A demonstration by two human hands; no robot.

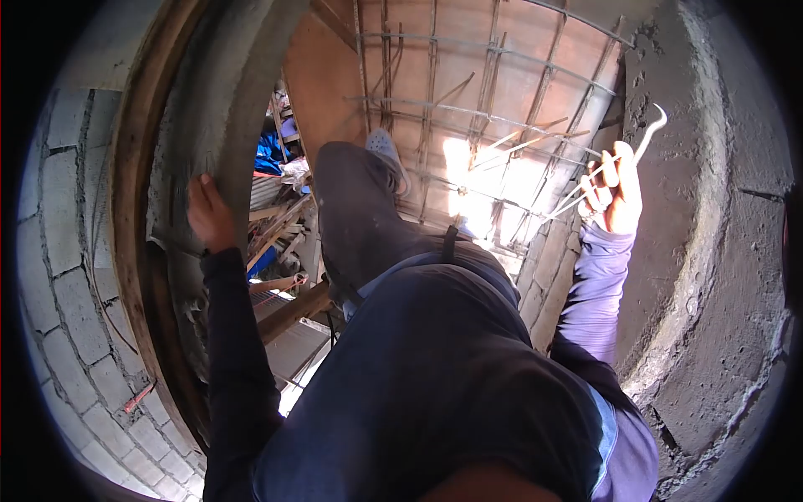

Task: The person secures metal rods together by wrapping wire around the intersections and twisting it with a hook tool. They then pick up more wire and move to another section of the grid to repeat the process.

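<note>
My left hand (211,216) rests with its fingers extended against a grey concrete surface (196,125), holding nothing that I can see. On the other side, my right hand (619,194) is closed around a thin hooked metal tool, which looks like a rebar tie hook (651,138); its curved tip points up. Several thin tie wires (565,203) stick out of the same hand towards the lower left. Beyond that hand stands a grid of steel rebar (433,52), with loose bar or wire ends jutting from it. Strong sunlight washes out part of the right hand.
Plywood (322,71) lies beside and behind the grid. My foot in a light clog (383,149) is near its base. An opening on the left shows scrap wood (288,226) below. A wooden beam (297,314) crosses there. Block wall (71,243) curves left; rough concrete (669,251) stands right.
</note>
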